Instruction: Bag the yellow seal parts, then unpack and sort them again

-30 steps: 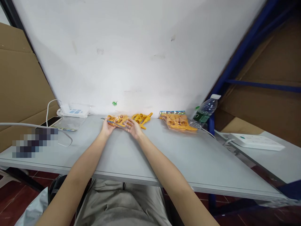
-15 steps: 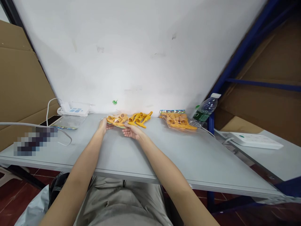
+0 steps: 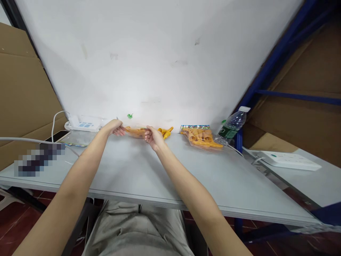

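Between my two hands hangs a clear plastic bag of orange plastic parts [image 3: 135, 132], raised a little off the grey table. My left hand [image 3: 115, 128] pinches its left corner, fingers closed. The right corner is gripped by my right hand [image 3: 153, 138], its thumb and fingers pressed together. Behind my right hand lie loose yellow-orange plastic parts [image 3: 167, 133], partly hidden by it. Farther right rests another clear bag of orange parts [image 3: 204, 137] with a coloured strip along its top.
A plastic bottle [image 3: 233, 124] leans at the right, near the blue frame. A white power strip [image 3: 290, 160] lies beyond it. At the left are another white power strip [image 3: 85, 125], a flat clear bag [image 3: 80, 138], a phone [image 3: 57, 137] and white cables.
Both hands have lifted the bag of orange parts and tipped it. My left hand has moved up and slightly left, and my right hand up.
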A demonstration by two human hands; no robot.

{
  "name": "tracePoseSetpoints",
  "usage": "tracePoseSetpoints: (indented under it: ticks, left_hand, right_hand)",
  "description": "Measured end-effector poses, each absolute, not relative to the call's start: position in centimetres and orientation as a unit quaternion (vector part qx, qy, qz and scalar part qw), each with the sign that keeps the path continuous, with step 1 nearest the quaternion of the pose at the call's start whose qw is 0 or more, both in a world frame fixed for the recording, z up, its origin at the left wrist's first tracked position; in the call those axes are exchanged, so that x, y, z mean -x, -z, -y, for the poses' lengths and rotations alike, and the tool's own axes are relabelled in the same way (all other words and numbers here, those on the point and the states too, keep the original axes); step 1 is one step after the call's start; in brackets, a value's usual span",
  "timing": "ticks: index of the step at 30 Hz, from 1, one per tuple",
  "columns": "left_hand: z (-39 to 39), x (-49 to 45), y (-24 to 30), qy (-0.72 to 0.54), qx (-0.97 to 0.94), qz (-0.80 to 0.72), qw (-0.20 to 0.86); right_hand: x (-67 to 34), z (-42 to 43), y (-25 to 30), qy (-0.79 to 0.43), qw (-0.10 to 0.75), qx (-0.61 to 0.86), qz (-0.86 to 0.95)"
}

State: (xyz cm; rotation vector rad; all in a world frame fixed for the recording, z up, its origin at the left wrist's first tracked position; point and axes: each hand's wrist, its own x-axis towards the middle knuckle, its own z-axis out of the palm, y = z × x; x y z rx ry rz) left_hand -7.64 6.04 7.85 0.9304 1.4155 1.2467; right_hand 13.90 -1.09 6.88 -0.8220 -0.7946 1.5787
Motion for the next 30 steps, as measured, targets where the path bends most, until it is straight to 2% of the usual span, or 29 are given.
tracePoseSetpoints:
  ticks: [4, 10, 17, 20, 26, 30]
  left_hand:
    - [-4.8, 6.9, -9.9, -0.437, -0.444, -0.636, 0.456]
    - [-4.1, 5.7, -11.5, -0.478, -0.467, -0.597, 0.444]
    - [-3.6, 5.3, -11.3, -0.546, -0.464, -0.503, 0.484]
    - [-2.7, 4.8, -9.5, -0.546, -0.514, -0.486, 0.449]
    - [-1.1, 3.2, -1.9, -0.494, -0.654, -0.535, 0.205]
    - [-1.4, 2.4, 2.0, -0.421, -0.653, -0.598, 0.198]
  right_hand:
    - [-14.1, 0.7, -8.5, -0.662, 0.561, 0.352, 0.353]
    - [-14.2, 0.4, -10.8, -0.625, 0.599, 0.356, 0.351]
    - [-14.4, 0.1, -12.5, -0.606, 0.597, 0.347, 0.395]
    - [-14.6, -0.5, -12.5, -0.604, 0.595, 0.346, 0.401]
    - [-15.0, -1.7, -12.1, -0.609, 0.626, 0.301, 0.382]
    - [-15.6, -2.2, -12.7, -0.596, 0.652, 0.256, 0.393]
